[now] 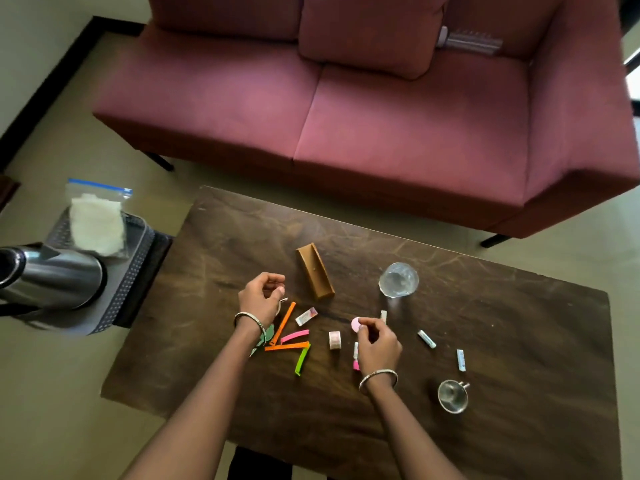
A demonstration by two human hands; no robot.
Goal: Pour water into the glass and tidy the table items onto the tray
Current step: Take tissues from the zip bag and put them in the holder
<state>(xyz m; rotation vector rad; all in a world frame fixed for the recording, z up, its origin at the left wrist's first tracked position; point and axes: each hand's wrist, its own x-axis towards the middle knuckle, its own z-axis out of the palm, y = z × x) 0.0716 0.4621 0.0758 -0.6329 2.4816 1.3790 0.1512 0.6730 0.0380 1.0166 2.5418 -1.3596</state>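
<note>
Right hand (377,344) – fingertips pinch a pink disc (355,323) just above the table (485,306). Left hand (261,299) has its fingers curled, with a thin pale bit at the tips; can't tell if it's held. Clips (284,322) are scattered by the left wrist and a tape roll (335,340) stands between the hands. Brown tray (315,271) sits beyond the left hand – glass (399,279) upright to its right. Steel cup (453,396) is near the right wrist. Kettle (52,275) is off the table, far left.
</note>
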